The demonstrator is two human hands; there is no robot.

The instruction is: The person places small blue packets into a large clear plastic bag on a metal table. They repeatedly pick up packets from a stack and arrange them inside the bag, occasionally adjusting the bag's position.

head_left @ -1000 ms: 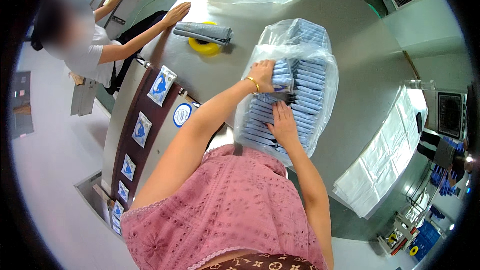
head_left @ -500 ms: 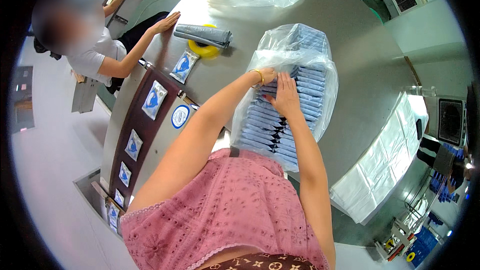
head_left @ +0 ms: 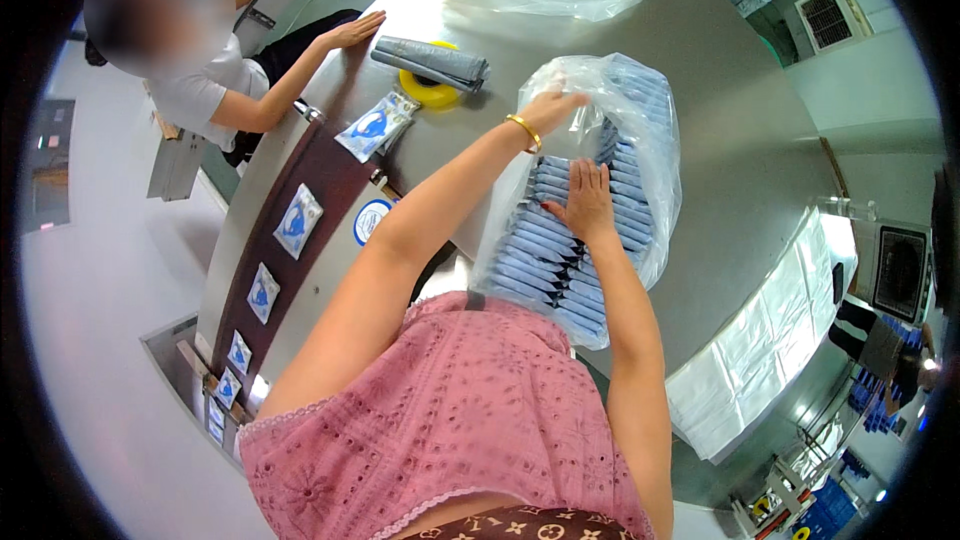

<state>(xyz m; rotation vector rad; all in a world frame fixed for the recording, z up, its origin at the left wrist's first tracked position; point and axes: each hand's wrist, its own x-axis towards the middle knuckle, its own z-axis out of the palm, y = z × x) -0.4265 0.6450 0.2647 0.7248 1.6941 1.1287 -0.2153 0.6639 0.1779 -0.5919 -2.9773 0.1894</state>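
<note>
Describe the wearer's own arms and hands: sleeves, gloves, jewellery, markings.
Both the left hand and right hand are ungloved, forearms bare. A smooth gold-coloured bangle circles the left wrist; the right wrist has none. The right thumbnail looks dark red. A pink eyelet garment with pale lacy trim meets the arms.
</note>
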